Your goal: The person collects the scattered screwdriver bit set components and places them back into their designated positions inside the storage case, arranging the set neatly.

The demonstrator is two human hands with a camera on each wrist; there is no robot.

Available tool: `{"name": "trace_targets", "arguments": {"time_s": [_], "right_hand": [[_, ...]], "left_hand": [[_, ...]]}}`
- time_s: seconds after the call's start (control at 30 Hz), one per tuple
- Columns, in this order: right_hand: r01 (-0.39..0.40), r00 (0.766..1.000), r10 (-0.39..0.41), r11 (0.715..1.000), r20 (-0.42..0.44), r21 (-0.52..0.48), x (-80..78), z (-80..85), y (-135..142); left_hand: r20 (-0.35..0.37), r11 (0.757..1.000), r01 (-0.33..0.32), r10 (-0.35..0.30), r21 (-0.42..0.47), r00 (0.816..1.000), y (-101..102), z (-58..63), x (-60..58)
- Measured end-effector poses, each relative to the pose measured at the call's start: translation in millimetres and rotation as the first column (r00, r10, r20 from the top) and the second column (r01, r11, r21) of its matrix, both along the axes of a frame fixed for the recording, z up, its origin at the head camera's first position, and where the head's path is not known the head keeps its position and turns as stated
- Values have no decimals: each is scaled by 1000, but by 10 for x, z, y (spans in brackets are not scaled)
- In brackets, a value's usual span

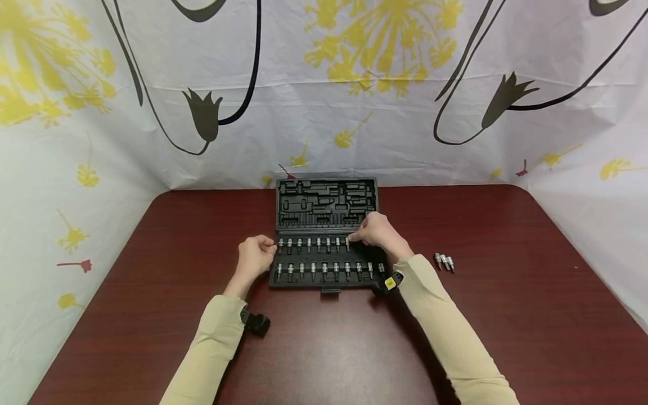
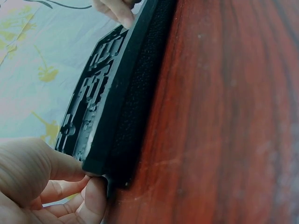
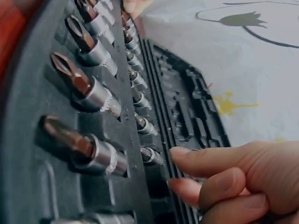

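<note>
A black plastic socket case (image 1: 314, 256) lies unfolded on the table, its molded lid (image 1: 329, 203) at the back. Two rows of silver bit sockets (image 1: 325, 272) sit in its lower half. My left hand (image 1: 255, 256) grips the case's left edge; in the left wrist view, the thumb (image 2: 67, 165) lies at the case's corner. My right hand (image 1: 377, 232) is at the right end of the upper row. Its thumb tip (image 3: 180, 156) is right beside the end bit socket (image 3: 152, 156), with a gap between thumb and forefinger and the other fingers bent.
Several loose bit sockets (image 1: 444, 262) lie on the reddish-brown table (image 1: 501, 315), right of the case. Behind the table hangs a white cloth (image 1: 283, 73) with yellow and dark flower prints. The case's latch (image 1: 331, 291) sticks out at the front.
</note>
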State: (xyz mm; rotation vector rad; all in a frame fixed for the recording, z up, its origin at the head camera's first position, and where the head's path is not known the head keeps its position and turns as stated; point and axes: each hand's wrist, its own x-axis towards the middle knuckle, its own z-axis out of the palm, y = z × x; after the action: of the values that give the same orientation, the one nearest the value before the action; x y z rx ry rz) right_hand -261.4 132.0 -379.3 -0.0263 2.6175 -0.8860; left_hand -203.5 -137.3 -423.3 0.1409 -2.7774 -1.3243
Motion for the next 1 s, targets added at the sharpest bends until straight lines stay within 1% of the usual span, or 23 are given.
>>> {"name": "trace_targets", "arguments": {"time_s": [0.1, 0.23, 0.3, 0.53, 0.7, 0.8, 1.0], "right_hand": [[6, 998, -8, 999, -69, -36, 69, 27, 64], [-3, 988, -4, 999, -156, -40, 128, 57, 163], [-10, 984, 3, 999, -181, -37, 150, 61, 215], [-7, 982, -4, 999, -190, -54, 218, 72, 381], [-10, 971, -1, 999, -240, -42, 260, 61, 494], [-11, 967, 1, 999, -257, -38, 291, 56, 563], [3, 970, -10, 999, -243, -32, 350, 73, 690]], "left_hand": [[2, 1000, -1, 1, -7, 1000, -4, -2, 4], [-1, 1000, -1, 1, -12, 1000, -9, -11, 5], [-5, 1000, 1, -1, -11, 1000, -9, -11, 7], [5, 1000, 1, -1, 1, 1000, -7, -6, 12], [7, 1000, 7, -7, 0, 1000, -6, 8, 16], [4, 1000, 7, -7, -4, 1000, -1, 11, 15], [-2, 1000, 7, -7, -8, 1000, 7, 18, 12]]}}
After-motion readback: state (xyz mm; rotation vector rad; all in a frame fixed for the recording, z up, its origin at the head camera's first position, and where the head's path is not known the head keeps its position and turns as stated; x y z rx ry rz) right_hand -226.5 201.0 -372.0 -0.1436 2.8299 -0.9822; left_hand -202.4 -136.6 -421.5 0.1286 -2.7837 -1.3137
